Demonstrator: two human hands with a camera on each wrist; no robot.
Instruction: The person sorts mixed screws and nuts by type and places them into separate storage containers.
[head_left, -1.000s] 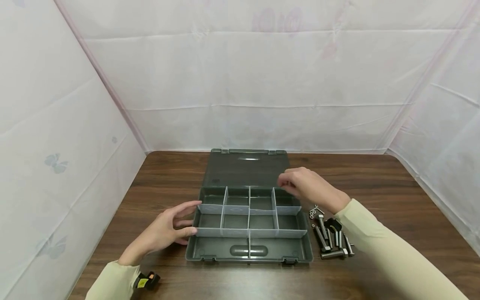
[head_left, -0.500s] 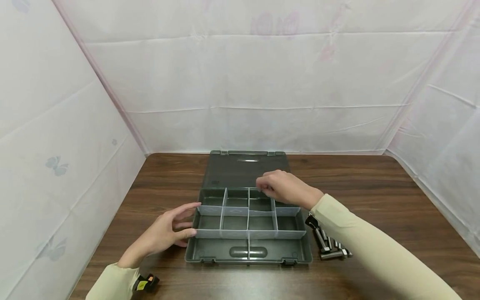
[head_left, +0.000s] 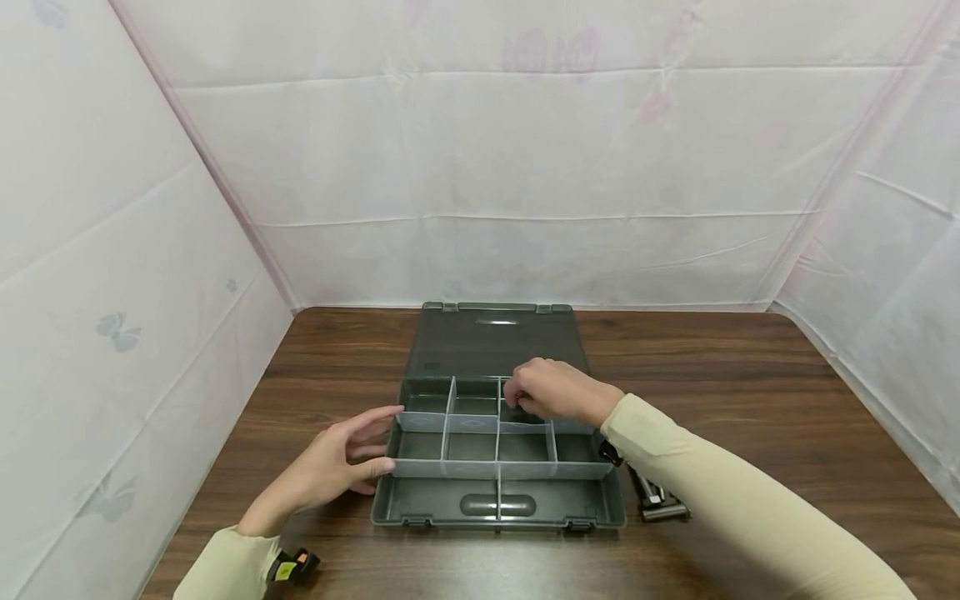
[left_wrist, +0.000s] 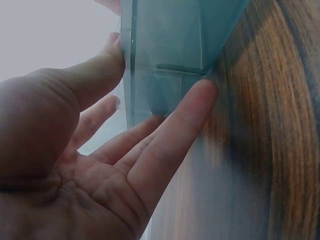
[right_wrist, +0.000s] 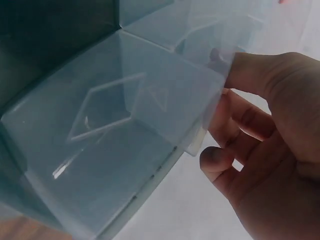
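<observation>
- Table [head_left: 750, 392]: dark wood, enclosed by white sheeting on three sides; unmoved over the last second.
- Box [head_left: 498, 500]: grey-green plastic organiser, lid lying flat open behind it, at the middle of the table. Position unchanged.
- Dividers [head_left: 497, 433]: pale translucent walls splitting the tray into a grid of small compartments, with a long front trough. No contents can be made out in any cell.
- Right hand [head_left: 551, 392]: a second ago it was above the rear right compartment; it has since travelled left and dropped to the rear row, third cell from the left. Its fingers are curled at a divider wall; the wrist view shows thumb and fingers [right_wrist: 235, 125] at the edge of a translucent wall, but whether they pinch it, or hold some small part, I cannot tell.
- Left hand [head_left: 333, 467]: unchanged, held open with straight fingers [left_wrist: 175, 130] pressed against the box's left wall, steadying it.
- Bolts [head_left: 652, 498]: loose metal hardware on the table just right of the box, now largely hidden by the right sleeve.
</observation>
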